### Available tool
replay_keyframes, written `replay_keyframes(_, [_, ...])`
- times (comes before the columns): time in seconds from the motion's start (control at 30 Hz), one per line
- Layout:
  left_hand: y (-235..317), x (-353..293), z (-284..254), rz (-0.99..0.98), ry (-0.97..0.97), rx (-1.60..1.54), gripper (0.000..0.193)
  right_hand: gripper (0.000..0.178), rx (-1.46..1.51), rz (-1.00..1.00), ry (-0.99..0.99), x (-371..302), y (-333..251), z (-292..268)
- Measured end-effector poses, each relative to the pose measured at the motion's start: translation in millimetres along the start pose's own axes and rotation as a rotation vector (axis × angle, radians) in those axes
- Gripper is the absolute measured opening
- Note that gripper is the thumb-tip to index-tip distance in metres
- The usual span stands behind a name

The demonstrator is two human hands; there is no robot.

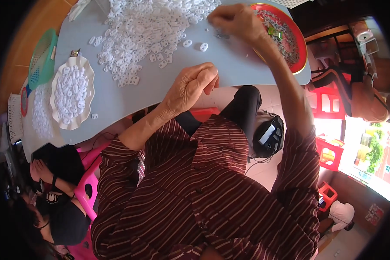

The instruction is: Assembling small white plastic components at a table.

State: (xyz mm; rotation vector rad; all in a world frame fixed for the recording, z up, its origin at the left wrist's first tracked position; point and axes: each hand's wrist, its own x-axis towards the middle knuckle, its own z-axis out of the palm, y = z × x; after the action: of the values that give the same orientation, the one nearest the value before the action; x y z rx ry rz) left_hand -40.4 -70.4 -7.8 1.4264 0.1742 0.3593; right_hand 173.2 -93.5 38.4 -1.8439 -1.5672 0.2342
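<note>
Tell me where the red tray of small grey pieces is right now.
In the head view, the red tray lies at the upper right, on the right end of the grey-blue table, just right of the right hand.

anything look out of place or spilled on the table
Slightly: one white piece lies alone between the scalloped dish and the edge of the table, apart from the white pile. A green object also stands out among the grey parts in the red tray.
</note>
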Motion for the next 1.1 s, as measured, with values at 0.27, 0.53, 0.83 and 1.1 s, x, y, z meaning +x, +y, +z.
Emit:
replay_keyframes(0.27, [2.2,-1.1,-0.4,-0.024,-0.066,0.114,0.039,0.015,-0.332,-0.133,0.139,-9.9,7.6,5.3])
replay_keyframes(0.53, [-0.5,-1.0,2.6,-0.021,-0.067,0.138,0.04,0.021,-0.446,0.004,-0.142,5.3,-5.2,3.2])
replay_keyframes(0.83, [0.8,0.5,5.4,-0.004,-0.056,0.176,0.039,0.017,-0.673,-0.114,-0.135,4.8,20.6,28.0])
replay_keyframes(1.1, [-2.3,-4.3,2.3,0.076,-0.002,0.223,0.036,0.013,-0.398,-0.123,-0.108,0.6,-26.3,6.6])
